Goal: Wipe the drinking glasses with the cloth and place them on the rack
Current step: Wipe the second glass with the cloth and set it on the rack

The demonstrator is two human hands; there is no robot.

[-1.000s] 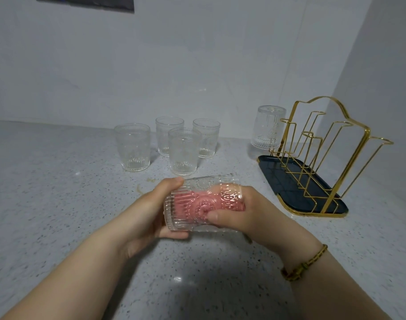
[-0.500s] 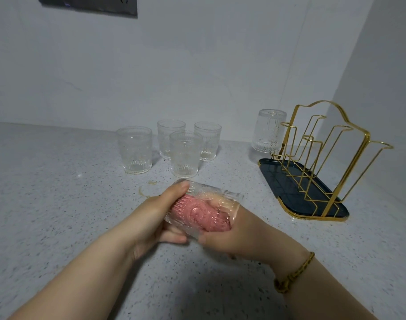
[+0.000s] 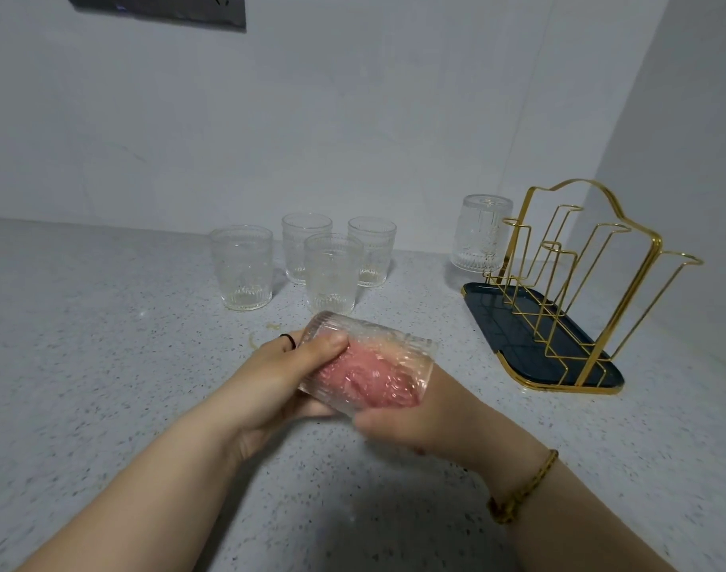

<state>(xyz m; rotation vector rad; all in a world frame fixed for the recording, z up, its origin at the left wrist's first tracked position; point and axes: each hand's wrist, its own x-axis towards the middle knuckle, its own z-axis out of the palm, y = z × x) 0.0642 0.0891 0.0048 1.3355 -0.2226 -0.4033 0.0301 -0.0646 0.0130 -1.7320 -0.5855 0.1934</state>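
Observation:
A ribbed clear drinking glass (image 3: 332, 330) lies on its side above the counter, base to the upper left, mouth to the right. My left hand (image 3: 278, 379) grips its base end. My right hand (image 3: 427, 414) has its fingers inside the glass, pressing a pink cloth (image 3: 369, 379) against the inner wall. Several more glasses (image 3: 241, 268) stand upright in a group behind. One glass (image 3: 479, 233) sits upside down on the far end of the gold wire rack (image 3: 559, 274), which stands on a dark tray (image 3: 501, 319).
The speckled grey counter (image 3: 105, 365) runs to white walls at the back and right. A dark panel (image 3: 159, 8) hangs on the back wall at upper left. A thin pale ring (image 3: 256, 342) lies on the counter just behind my left hand.
The glass has tilted, with its base swung up and to the left. My right hand has pushed deeper inside with the cloth and turned. The view has dipped slightly.

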